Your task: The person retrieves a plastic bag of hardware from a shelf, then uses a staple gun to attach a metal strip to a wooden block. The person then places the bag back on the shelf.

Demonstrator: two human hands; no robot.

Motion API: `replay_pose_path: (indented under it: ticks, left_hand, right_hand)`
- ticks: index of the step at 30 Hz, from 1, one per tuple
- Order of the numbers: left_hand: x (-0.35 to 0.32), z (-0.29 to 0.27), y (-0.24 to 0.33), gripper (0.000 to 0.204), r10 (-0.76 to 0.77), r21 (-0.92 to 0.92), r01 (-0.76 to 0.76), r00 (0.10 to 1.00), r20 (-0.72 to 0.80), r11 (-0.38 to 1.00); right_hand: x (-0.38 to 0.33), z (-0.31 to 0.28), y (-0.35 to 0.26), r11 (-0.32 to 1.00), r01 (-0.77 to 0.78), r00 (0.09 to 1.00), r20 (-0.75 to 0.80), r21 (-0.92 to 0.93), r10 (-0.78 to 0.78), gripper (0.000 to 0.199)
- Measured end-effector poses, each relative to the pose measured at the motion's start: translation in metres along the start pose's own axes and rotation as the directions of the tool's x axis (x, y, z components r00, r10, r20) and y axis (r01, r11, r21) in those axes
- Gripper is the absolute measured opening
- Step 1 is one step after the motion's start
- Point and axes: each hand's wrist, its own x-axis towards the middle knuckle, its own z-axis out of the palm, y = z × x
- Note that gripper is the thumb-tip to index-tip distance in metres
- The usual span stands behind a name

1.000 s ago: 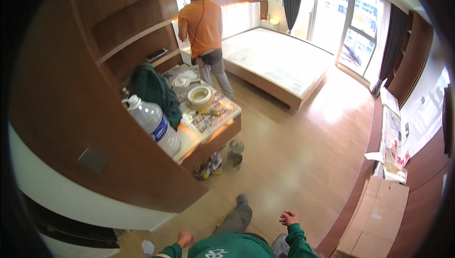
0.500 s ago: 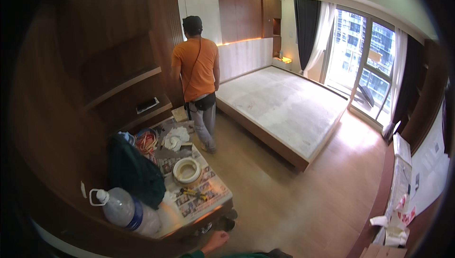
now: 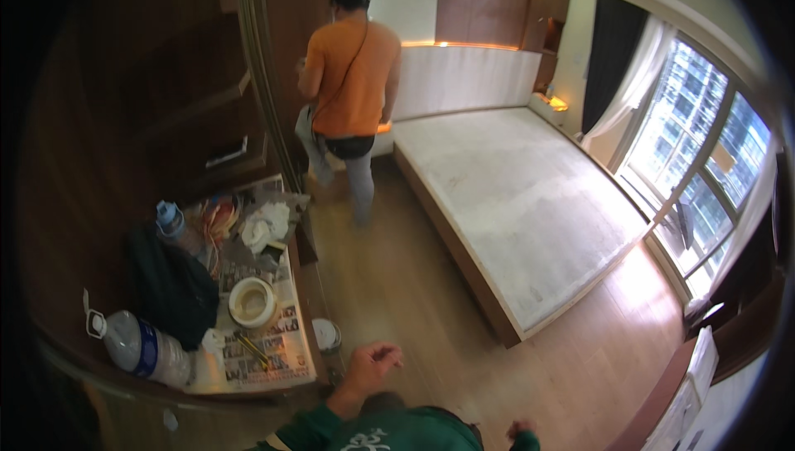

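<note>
My left hand (image 3: 374, 370) is raised in front of my green sleeve, its fingers loosely bent and a little apart, with nothing visible in them. It is nearest to the right edge of a newspaper-covered surface (image 3: 286, 358). Down at the lower edge, my right hand (image 3: 520, 429) shows small and dark; its fingers are too unclear to read. On the newspaper stand a round white tub (image 3: 252, 302) and a yellow-and-black tool (image 3: 252, 350). A large clear water bottle (image 3: 142, 347) with a blue band leans beside a dark green cloth (image 3: 170, 285).
Another person (image 3: 352, 78) in an orange shirt walks ahead on the left. A bed base (image 3: 530, 202) with a pale top fills the middle. Below the covered surface, a white-lidded container (image 3: 326, 335) sits near my left hand. Tall windows (image 3: 687, 120) are at right.
The view has swung left and closer to the bed. My left hand has come up, and my right hand has entered the picture. The person in orange has stepped farther along beside the bed.
</note>
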Motion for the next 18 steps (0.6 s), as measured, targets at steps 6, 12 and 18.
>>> replay_pose_path:
  ticks: [6, 12, 18]
  left_hand:
    - [0.092, 0.002, 0.027, 0.042, -0.02, 0.213, 0.068, 0.975, -0.22, 0.975]
    - [0.235, -0.007, 0.078, 0.085, 0.653, 0.942, -0.064, 0.736, -0.179, 0.33]
    - [0.357, -0.021, 0.207, 0.045, 0.291, 0.264, -0.208, 0.898, -0.33, 0.942]
  right_hand:
    - [0.175, -0.075, -0.256, 0.864, 0.173, 0.982, -0.013, 0.472, -0.19, 0.021]
    - [0.225, -0.035, -0.424, 0.876, 0.356, 0.843, 0.292, 0.326, -0.451, 0.024]
    - [0.277, -0.036, -0.438, 0.991, 0.069, 0.913, 0.394, 0.117, -0.11, 0.032]
